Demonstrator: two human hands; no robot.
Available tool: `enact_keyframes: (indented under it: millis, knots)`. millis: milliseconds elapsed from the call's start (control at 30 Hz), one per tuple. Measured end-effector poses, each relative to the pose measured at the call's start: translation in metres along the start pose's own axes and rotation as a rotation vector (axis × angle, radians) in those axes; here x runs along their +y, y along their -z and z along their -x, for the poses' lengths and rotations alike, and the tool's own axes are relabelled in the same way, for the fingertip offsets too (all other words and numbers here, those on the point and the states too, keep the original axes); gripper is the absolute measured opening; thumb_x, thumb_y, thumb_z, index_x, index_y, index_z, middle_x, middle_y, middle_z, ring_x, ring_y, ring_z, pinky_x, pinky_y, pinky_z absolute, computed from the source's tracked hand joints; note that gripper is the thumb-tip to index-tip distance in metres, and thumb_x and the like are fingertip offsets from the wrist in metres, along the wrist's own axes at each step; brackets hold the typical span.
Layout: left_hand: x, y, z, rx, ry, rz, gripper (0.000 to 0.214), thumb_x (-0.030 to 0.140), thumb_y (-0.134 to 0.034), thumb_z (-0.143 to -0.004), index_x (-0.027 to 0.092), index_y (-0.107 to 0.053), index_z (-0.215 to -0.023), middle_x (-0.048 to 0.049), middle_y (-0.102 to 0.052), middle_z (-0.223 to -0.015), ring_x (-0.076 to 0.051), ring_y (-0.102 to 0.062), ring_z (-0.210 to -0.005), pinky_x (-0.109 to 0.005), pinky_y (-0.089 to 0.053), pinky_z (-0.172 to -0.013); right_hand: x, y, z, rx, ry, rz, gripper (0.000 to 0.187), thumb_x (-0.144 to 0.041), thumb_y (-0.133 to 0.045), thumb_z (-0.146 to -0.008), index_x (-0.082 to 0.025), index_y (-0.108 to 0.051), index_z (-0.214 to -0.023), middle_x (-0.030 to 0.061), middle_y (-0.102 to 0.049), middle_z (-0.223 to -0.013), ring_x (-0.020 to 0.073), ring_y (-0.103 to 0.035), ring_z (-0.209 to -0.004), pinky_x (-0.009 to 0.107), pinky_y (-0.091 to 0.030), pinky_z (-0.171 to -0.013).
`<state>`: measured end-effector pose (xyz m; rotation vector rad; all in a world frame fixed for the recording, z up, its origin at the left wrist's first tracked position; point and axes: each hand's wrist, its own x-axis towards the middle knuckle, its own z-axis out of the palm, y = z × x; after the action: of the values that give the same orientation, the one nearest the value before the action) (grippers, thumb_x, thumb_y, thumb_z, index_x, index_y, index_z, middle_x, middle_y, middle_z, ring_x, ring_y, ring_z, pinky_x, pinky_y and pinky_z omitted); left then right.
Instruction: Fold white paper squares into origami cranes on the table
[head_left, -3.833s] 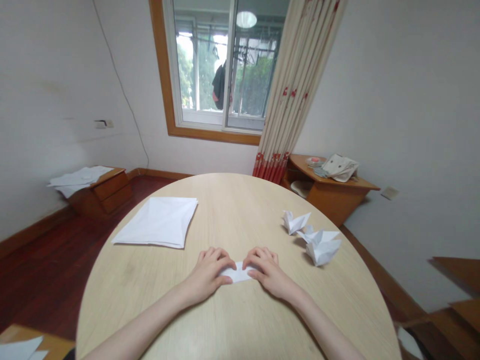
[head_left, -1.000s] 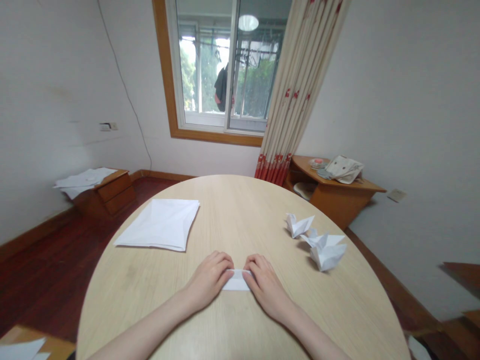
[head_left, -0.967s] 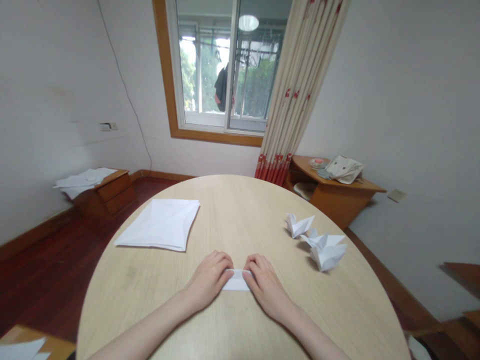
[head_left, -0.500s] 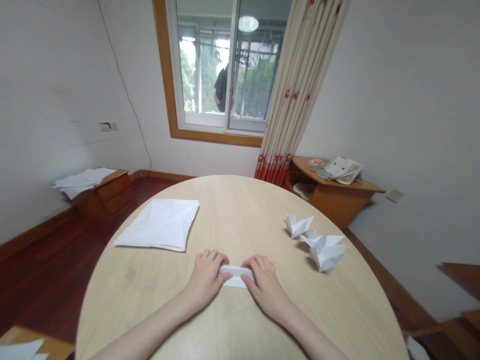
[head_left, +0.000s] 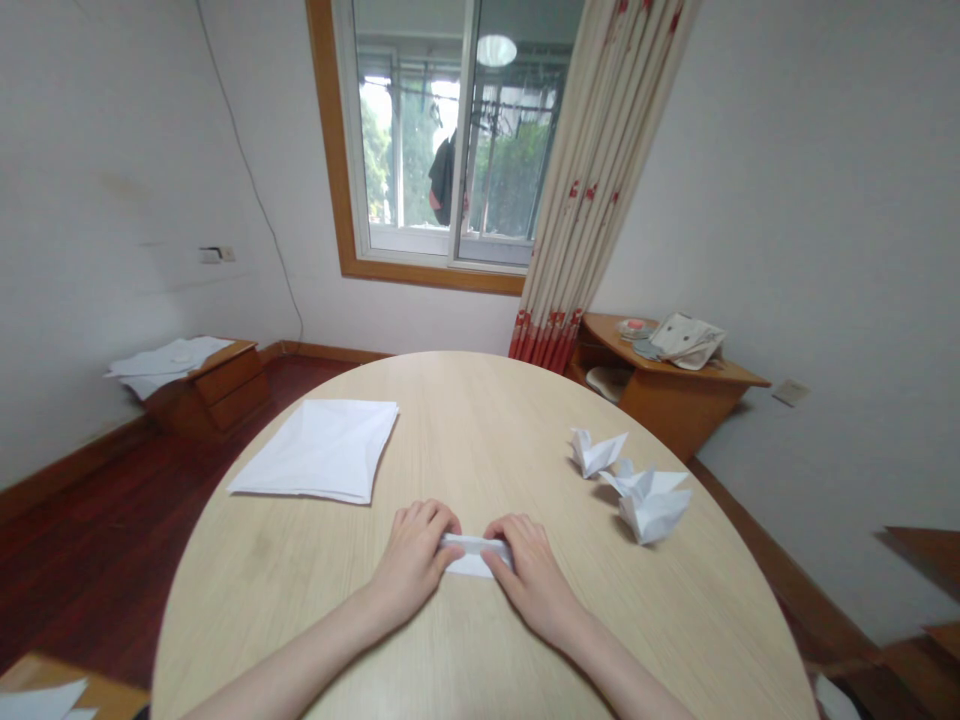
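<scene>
The strip (head_left: 469, 564) lies on the counter (head_left: 480, 660) directly between the hands, its long axis running left to right from one to the other, so neither is nearer: the left hand (head_left: 412, 556) grips one end, the right hand (head_left: 535, 570) the opposite end. Both hands are drawn in to a narrow pinch, thumbs on the near face and fingers curled over the far edge. The strip is white paper, thin and flat, with a lengthwise crease parting a shaded far band from a brighter near one. Beyond the left hand lie broad, squarish white sheets (head_left: 322, 450), lightly creased; beyond the right, crisp figures (head_left: 651, 508) of folded paper, pointed and angular. The counter is rounded, pale and wood-grained.
</scene>
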<state>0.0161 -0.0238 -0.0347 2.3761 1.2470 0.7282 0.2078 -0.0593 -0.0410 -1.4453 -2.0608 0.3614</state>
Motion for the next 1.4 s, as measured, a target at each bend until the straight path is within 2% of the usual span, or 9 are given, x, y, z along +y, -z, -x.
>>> enact_keyframes:
  millis: [233,367,467,800,900,1000,1067,1200,1400]
  knots:
    - [-0.002,0.001,0.002,0.103,-0.077,0.060,0.007,0.020,-0.054,-0.090,0.019,-0.056,-0.084,-0.0031,-0.065,-0.084,-0.022,-0.058,-0.080,-0.034,-0.040,-0.072,-0.002,0.006,0.001,0.104,0.150,0.005,0.005,-0.018,-0.049,-0.093,-0.020,-0.052,-0.090,0.0044,-0.061,-0.087,0.0209,-0.053,-0.084,0.037,-0.041,-0.076]
    - [-0.002,0.003,0.004,0.189,-0.193,0.110,0.014,0.018,-0.048,-0.093,0.020,-0.056,-0.082,-0.0048,-0.067,-0.086,-0.021,-0.059,-0.080,-0.033,-0.041,-0.071,-0.003,0.011,0.001,0.155,0.226,0.013,0.009,-0.015,-0.047,-0.092,-0.021,-0.052,-0.089,0.0053,-0.064,-0.089,0.0209,-0.055,-0.085,0.037,-0.041,-0.076]
    - [-0.002,0.003,0.004,0.208,-0.262,0.069,0.017,0.013,-0.047,-0.091,0.020,-0.055,-0.078,-0.0051,-0.067,-0.087,-0.021,-0.059,-0.080,-0.034,-0.040,-0.071,-0.002,0.013,0.001,0.167,0.275,0.017,0.012,-0.012,-0.048,-0.091,-0.022,-0.051,-0.085,0.0051,-0.065,-0.088,0.0210,-0.056,-0.085,0.037,-0.041,-0.075]
    - [-0.004,-0.001,0.001,0.063,-0.205,0.028,0.015,0.007,-0.052,-0.083,0.020,-0.055,-0.078,-0.0028,-0.063,-0.080,-0.020,-0.057,-0.078,-0.030,-0.042,-0.069,0.002,0.009,0.000,0.008,0.260,-0.005,0.018,-0.007,-0.044,-0.088,-0.022,-0.053,-0.085,0.0048,-0.063,-0.087,0.0197,-0.056,-0.081,0.032,-0.047,-0.070]
    - [-0.005,0.000,0.001,0.031,-0.220,0.014,0.008,0.014,-0.061,-0.083,0.020,-0.056,-0.079,-0.0027,-0.062,-0.080,-0.020,-0.057,-0.079,-0.030,-0.042,-0.069,0.002,0.012,0.000,-0.047,0.265,0.015,0.016,-0.008,-0.046,-0.089,-0.021,-0.055,-0.088,0.0046,-0.064,-0.089,0.0201,-0.057,-0.083,0.032,-0.047,-0.072]
    - [-0.005,0.002,0.001,0.012,-0.244,0.025,0.015,0.028,-0.070,-0.081,0.019,-0.058,-0.078,-0.0033,-0.064,-0.082,-0.020,-0.058,-0.080,-0.031,-0.043,-0.070,0.001,0.015,0.000,-0.082,0.265,0.013,0.014,-0.010,-0.049,-0.091,-0.021,-0.057,-0.086,0.0037,-0.065,-0.089,0.0196,-0.057,-0.085,0.032,-0.047,-0.073]
    - [-0.005,0.002,0.001,0.008,-0.250,0.039,0.017,0.032,-0.069,-0.082,0.019,-0.059,-0.077,-0.0037,-0.065,-0.082,-0.020,-0.058,-0.079,-0.031,-0.043,-0.071,0.001,0.016,0.000,-0.093,0.265,0.003,0.013,-0.012,-0.051,-0.091,-0.022,-0.058,-0.086,0.0030,-0.066,-0.089,0.0187,-0.058,-0.085,0.031,-0.047,-0.074]
    - [-0.006,0.002,0.001,-0.003,-0.257,0.049,0.012,0.029,-0.062,-0.087,0.019,-0.062,-0.079,-0.0039,-0.066,-0.082,-0.020,-0.058,-0.081,-0.030,-0.044,-0.072,0.000,0.017,0.000,-0.105,0.265,-0.006,0.010,-0.015,-0.055,-0.090,-0.022,-0.060,-0.085,0.0030,-0.066,-0.091,0.0182,-0.059,-0.086,0.030,-0.048,-0.075]
    - [-0.009,0.001,0.001,-0.016,-0.281,0.005,0.005,0.024,-0.064,-0.084,0.020,-0.063,-0.082,-0.0040,-0.067,-0.085,-0.020,-0.058,-0.082,-0.031,-0.044,-0.074,0.000,0.016,0.000,-0.104,0.251,-0.023,0.013,-0.019,-0.051,-0.094,-0.021,-0.061,-0.087,0.0041,-0.067,-0.091,0.0189,-0.060,-0.087,0.032,-0.049,-0.076]
